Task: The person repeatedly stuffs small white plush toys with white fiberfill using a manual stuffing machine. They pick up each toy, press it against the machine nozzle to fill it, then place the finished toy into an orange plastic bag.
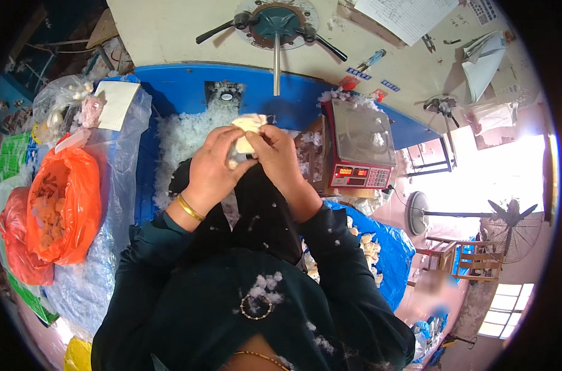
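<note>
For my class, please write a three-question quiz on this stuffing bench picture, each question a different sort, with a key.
1. True or false: both hands grip the small cream plush piece.
2. Which wrist wears the gold bangle? A left, B right.
3. Fill in: the scale lies to the person's ____.

Key:
1. True; the left hand and right hand close on it above the white stuffing fibre.
2. A.
3. Right.

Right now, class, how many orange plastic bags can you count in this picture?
1: the orange bag lies left of the person, open, with pale pieces inside. A red bag sits beside it at the far left. More may be hidden under the clear plastic.
</note>
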### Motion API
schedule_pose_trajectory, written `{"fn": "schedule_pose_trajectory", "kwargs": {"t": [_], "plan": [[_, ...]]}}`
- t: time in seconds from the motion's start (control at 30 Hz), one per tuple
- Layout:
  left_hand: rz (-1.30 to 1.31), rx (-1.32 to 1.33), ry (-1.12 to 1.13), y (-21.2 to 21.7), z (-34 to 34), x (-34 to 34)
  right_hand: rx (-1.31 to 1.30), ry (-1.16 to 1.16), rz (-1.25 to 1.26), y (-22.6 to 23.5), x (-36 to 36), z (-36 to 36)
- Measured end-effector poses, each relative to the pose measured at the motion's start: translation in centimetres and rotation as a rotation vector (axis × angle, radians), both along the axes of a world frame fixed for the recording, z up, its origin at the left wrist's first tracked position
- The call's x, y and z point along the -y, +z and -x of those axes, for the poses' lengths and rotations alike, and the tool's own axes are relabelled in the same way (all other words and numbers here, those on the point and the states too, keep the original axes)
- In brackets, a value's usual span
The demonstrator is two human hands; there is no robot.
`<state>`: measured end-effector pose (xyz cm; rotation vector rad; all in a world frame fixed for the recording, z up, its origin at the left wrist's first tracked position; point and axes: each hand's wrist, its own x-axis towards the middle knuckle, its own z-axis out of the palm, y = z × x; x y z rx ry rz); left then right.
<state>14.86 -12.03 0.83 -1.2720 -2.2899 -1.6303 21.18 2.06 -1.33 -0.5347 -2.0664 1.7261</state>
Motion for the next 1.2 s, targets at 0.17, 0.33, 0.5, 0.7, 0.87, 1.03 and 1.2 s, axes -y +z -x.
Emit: {"fn": "schedule_pose_trajectory", "kwargs": {"t": [0.17, 0.33, 0.5, 0.7, 0.87, 1.03, 1.2], "plan": [[-0.181, 0.545, -0.061, -1.5, 2.0, -1.2, -0.189, 0.062, 0.273, 1.0, -2.3, -1.5], [-0.187, 0.774, -0.316, -1.9, 2.5, -2.2, -0.058, 0.096, 0.030, 0.4, -3.6, -1.1], [-0.206, 0.877, -0.402, -1.1, 4.9, -4.9, -0.182, -0.081, 0.110, 1.0, -4.3, 0.4], [-0.243, 0.766, -0.320, -1.8, 12.2, -11.5, -0.217, -0.307, -0.035, 0.1, -9.1, 8.8], [-0.224, 0.732, -0.218, -0.9, 14.9, -14.6, -0.293, -0.289, 0.143, 0.9, -11.8, 13.0], [-0.218, 0.716, -0.253, -2.1, 13.3, -12.9, -0.216, -0.252, 0.040, 0.3, -10.8, 9.8], [-0.217, 0.688, -0.213, -1.5, 10.9, -11.1, -0.306, -0.143, 0.298, 1.7, -9.1, 6.9]]}}
